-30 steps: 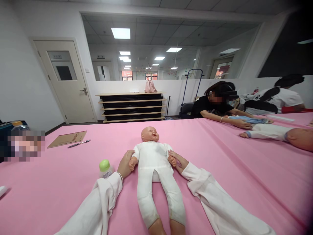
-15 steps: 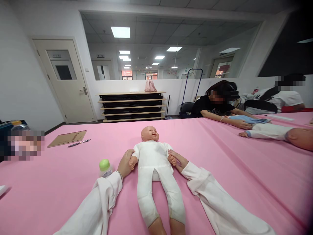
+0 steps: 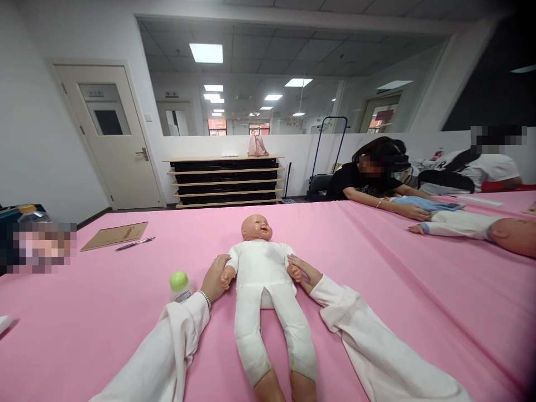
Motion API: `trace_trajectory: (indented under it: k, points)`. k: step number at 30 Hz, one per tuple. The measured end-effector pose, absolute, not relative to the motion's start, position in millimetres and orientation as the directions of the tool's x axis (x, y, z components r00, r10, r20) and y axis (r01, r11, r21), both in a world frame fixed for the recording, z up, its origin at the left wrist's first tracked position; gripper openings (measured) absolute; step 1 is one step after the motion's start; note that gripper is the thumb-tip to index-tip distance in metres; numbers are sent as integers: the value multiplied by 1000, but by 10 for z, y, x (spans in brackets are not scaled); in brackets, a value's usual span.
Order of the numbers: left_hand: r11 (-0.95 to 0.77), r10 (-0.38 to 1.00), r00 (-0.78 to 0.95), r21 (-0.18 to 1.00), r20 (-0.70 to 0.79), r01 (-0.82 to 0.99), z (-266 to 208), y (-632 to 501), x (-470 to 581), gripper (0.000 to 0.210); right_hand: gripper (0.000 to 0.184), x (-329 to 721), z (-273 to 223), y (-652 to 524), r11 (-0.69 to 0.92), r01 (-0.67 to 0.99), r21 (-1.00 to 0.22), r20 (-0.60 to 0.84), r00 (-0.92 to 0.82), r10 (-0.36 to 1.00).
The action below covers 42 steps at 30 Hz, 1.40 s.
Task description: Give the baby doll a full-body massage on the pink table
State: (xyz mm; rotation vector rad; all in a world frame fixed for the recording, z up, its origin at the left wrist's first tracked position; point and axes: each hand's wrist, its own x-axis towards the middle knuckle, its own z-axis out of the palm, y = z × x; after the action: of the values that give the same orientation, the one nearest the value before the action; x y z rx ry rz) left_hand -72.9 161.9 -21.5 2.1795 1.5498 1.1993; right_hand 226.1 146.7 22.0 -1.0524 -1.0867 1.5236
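Observation:
A baby doll [image 3: 264, 265] with a soft white body lies on its back in front of me, head away from me and legs toward me. My left hand [image 3: 215, 277] is closed around the doll's arm on the left, just above its small fist, with part of the fingers hidden behind it. On the other side, my right hand [image 3: 307, 273] holds the doll's other forearm, its fingertips over the sleeve end. A bottle [image 3: 181, 287] with a green cap stands beside my left wrist.
A pink cloth [image 3: 167, 346] covers the table. A brown notebook [image 3: 113, 236] and a pen [image 3: 135, 244] lie at the back left. At the right, a person in black [image 3: 347, 181] handles blue cloth [image 3: 427, 202] near another doll [image 3: 464, 223].

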Motion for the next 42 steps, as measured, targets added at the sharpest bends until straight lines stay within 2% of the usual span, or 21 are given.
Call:
trace_trajectory:
  k: [4, 8, 13, 16, 18, 20, 22, 26, 29, 32, 36, 38, 40, 42]
  points:
    - [-461, 849, 143, 581, 508, 671, -210, 1618, -736, 46, 20, 2268, 193, 1489, -134, -189, -973, -100, -179, 979]
    - [-535, 819, 213, 575, 533, 619, -200, 1623, -758, 48, 20, 2275, 145, 1523, -36, -111, -993, -17, -161, 987]
    - [-562, 801, 185, 612, 569, 556, -143, 1646, -661, 45, 21, 2320, 79, 1578, 267, 44, -963, 266, -32, 964]
    - [-543, 804, 103, 654, 585, 527, -96, 1705, -494, 40, 40, 2342, 16, 1655, 377, 122, -918, 384, 33, 923]
    - [-505, 808, 3, 691, 589, 516, -72, 1778, -367, 35, 58, 2319, -26, 1758, 459, 267, -847, 496, 87, 864]
    - [-471, 807, -68, 709, 587, 525, -52, 1873, -262, 37, 63, 2260, -53, 1905, 498, 434, -751, 599, 131, 790]
    - [-452, 802, -91, 700, 590, 552, -33, 1976, -200, 45, 57, 2187, -55, 2070, 477, 528, -702, 639, 172, 750]
    - [-344, 845, -97, 673, 526, 655, 8, 2165, -188, 54, 53, 2106, -6, 2314, 368, 620, -693, 621, 255, 741]
    - [-228, 906, -93, 660, 414, 716, 23, 2275, -210, 53, 48, 2124, 30, 2376, 383, 667, -639, 622, 155, 768]
    - [-188, 935, -71, 657, 347, 730, 18, 2347, -222, 52, 46, 2159, 47, 2383, 417, 670, -614, 609, 66, 791]
    - [-172, 943, -76, 671, 324, 722, 15, 2373, -235, 49, 47, 2174, 59, 2382, 388, 664, -640, 570, 72, 818]
    - [-166, 946, -78, 680, 313, 714, 19, 2361, -243, 49, 47, 2170, 54, 2378, 410, 662, -627, 597, 71, 799]
    - [-180, 942, -81, 691, 327, 700, 24, 2338, -246, 48, 49, 2164, 34, 2370, 398, 670, -627, 631, 138, 764]
    - [-205, 927, -96, 704, 363, 680, 29, 2301, -244, 49, 57, 2160, 2, 2352, 313, 675, -668, 617, 266, 741]
